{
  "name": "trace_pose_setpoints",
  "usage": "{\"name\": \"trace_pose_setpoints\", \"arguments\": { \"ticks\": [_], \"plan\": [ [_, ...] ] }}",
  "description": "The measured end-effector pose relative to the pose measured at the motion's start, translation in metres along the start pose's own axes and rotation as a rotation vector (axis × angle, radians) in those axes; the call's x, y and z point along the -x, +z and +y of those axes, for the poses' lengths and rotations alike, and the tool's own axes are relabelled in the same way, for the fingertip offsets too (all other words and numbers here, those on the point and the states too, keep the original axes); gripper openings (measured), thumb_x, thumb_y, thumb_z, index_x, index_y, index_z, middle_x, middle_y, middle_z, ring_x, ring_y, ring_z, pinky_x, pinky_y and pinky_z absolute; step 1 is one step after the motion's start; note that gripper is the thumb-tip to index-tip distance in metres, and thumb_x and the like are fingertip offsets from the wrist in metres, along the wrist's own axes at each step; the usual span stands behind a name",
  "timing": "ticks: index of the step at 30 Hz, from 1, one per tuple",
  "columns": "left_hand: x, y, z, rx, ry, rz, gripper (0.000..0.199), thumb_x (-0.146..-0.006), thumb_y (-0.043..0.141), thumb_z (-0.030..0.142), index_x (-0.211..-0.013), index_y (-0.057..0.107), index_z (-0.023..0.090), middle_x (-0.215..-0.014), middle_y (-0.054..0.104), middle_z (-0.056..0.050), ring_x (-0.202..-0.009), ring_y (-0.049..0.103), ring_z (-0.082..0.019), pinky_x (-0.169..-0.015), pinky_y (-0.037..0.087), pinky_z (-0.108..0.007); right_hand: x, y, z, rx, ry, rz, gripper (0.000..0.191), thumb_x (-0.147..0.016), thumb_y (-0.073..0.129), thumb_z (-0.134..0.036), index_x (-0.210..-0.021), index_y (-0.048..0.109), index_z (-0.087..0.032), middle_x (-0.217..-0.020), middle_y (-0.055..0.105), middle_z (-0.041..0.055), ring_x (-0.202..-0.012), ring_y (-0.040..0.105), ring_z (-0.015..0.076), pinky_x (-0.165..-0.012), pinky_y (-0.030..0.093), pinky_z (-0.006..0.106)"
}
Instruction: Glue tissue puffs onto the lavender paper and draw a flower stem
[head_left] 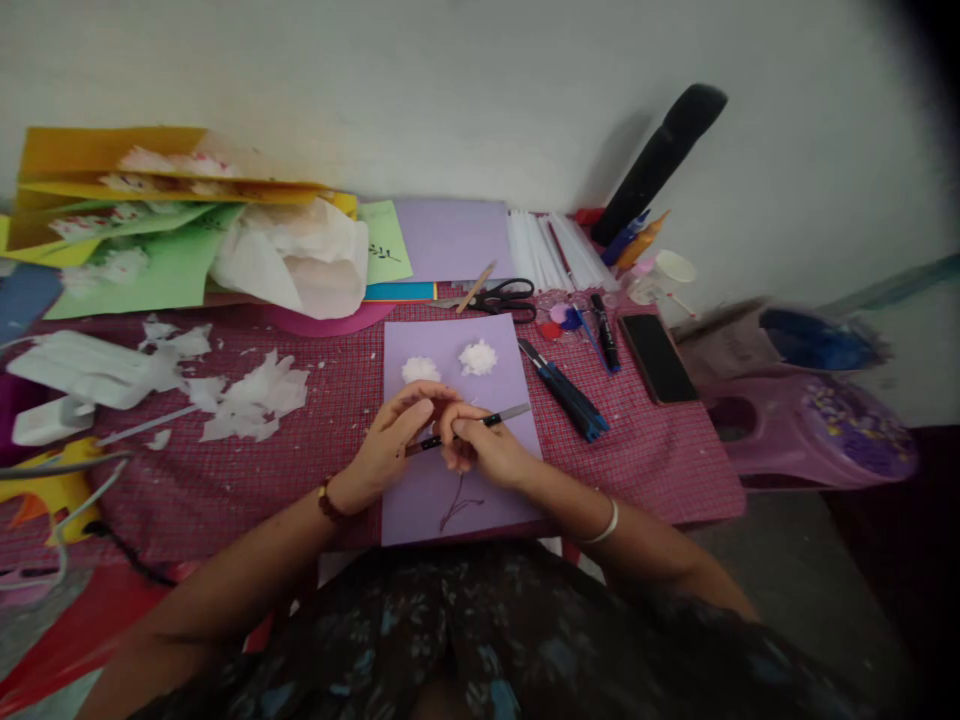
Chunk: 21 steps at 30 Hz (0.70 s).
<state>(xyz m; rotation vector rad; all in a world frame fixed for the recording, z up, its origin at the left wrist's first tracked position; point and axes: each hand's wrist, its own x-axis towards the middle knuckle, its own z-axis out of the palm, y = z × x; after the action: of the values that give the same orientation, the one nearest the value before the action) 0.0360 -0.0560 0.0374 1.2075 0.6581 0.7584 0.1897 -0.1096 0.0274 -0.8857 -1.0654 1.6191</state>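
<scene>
A purple paper sheet [420, 500] lies in front of me. Two white fluffy paper flowers, one left [420, 370] and one right [478, 357], are on its upper half. Lower down is a thin brown branching line [459, 505], drawn on it as far as I can see. Above the sheet, my right hand [487, 445] is closed around a slim black pen [491, 420] with a grey end pointing right. My left hand [397, 425] meets it with curled fingers, beside the pen's left end; what its fingertips pinch, if anything, is hidden.
Right of the sheet lie a blue cutter [566, 395], a black marker [604, 333] and a phone [660, 358]. Scissors [499, 297] are behind it. Torn white paper [259, 400] and a yellow glue gun [56, 490] with cables are at left. Folded cards [150, 250] line the wall.
</scene>
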Motion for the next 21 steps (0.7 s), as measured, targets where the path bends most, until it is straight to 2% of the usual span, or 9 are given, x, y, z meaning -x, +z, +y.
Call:
{"name": "trace_pose_setpoints", "arguments": {
  "ticks": [4, 11, 14, 16, 18, 20, 21],
  "plan": [
    [-0.003, 0.000, -0.001, 0.067, -0.019, -0.026, 0.026, -0.091, 0.057, 0.043, -0.098, 0.067, 0.020, -0.097, 0.069, -0.007, -0.088, 0.067, -0.017, -0.079, 0.056, -0.030, 0.000, 0.002, 0.006, 0.033, -0.019, 0.008, 0.021, -0.088, 0.046, -0.035, -0.074, 0.051, -0.020, -0.057, 0.056, -0.0038, -0.046, 0.046, 0.0092, -0.043, 0.037, 0.020],
    [-0.002, 0.003, 0.006, -0.029, 0.042, -0.035, 0.030, -0.089, 0.059, 0.046, -0.097, 0.067, 0.018, -0.089, 0.069, -0.006, -0.079, 0.066, -0.018, -0.068, 0.055, -0.028, -0.001, 0.007, 0.007, 0.092, -0.081, 0.016, 0.022, -0.088, 0.042, -0.034, -0.072, 0.049, -0.021, -0.056, 0.055, -0.0039, -0.043, 0.046, 0.0089, -0.042, 0.038, 0.020],
    [-0.002, 0.001, 0.010, -0.113, 0.075, -0.031, 0.030, -0.091, 0.056, 0.045, -0.100, 0.067, 0.019, -0.096, 0.069, -0.007, -0.084, 0.066, -0.018, -0.073, 0.054, -0.029, -0.003, 0.007, 0.006, 0.144, -0.104, 0.025, 0.023, -0.089, 0.042, -0.035, -0.072, 0.049, -0.022, -0.055, 0.057, -0.0033, -0.043, 0.048, 0.0098, -0.041, 0.040, 0.021],
    [-0.006, -0.007, 0.012, -0.251, 0.149, 0.040, 0.030, -0.092, 0.054, 0.044, -0.102, 0.067, 0.018, -0.102, 0.069, -0.007, -0.092, 0.065, -0.018, -0.081, 0.053, -0.030, -0.008, 0.001, 0.000, 0.190, -0.135, 0.075, 0.024, -0.091, 0.043, -0.037, -0.075, 0.051, -0.022, -0.056, 0.058, -0.0036, -0.044, 0.050, 0.0095, -0.042, 0.041, 0.021],
    [-0.012, -0.022, 0.012, -0.396, 0.231, 0.173, 0.030, -0.091, 0.054, 0.042, -0.103, 0.067, 0.017, -0.103, 0.068, -0.007, -0.094, 0.063, -0.018, -0.087, 0.050, -0.031, -0.016, -0.013, -0.013, 0.245, -0.187, 0.174, 0.023, -0.092, 0.042, -0.037, -0.079, 0.052, -0.022, -0.059, 0.058, -0.0049, -0.044, 0.049, 0.0072, -0.043, 0.040, 0.019],
    [-0.020, -0.042, 0.010, -0.466, 0.269, 0.317, 0.030, -0.089, 0.057, 0.041, -0.103, 0.067, 0.017, -0.104, 0.068, -0.007, -0.097, 0.061, -0.018, -0.090, 0.048, -0.031, -0.027, -0.034, -0.035, 0.313, -0.241, 0.296, 0.016, -0.092, 0.040, -0.029, -0.086, 0.053, -0.022, -0.066, 0.059, -0.0059, -0.045, 0.049, 0.0043, -0.045, 0.039, 0.016],
    [-0.025, -0.053, 0.008, -0.450, 0.270, 0.378, 0.030, -0.086, 0.060, 0.041, -0.100, 0.067, 0.016, -0.101, 0.068, -0.006, -0.097, 0.061, -0.019, -0.088, 0.048, -0.031, -0.032, -0.045, -0.048, 0.354, -0.257, 0.335, 0.010, -0.087, 0.048, -0.023, -0.095, 0.055, -0.022, -0.075, 0.064, -0.0046, -0.047, 0.051, 0.0050, -0.048, 0.043, 0.018]
  ]
}}
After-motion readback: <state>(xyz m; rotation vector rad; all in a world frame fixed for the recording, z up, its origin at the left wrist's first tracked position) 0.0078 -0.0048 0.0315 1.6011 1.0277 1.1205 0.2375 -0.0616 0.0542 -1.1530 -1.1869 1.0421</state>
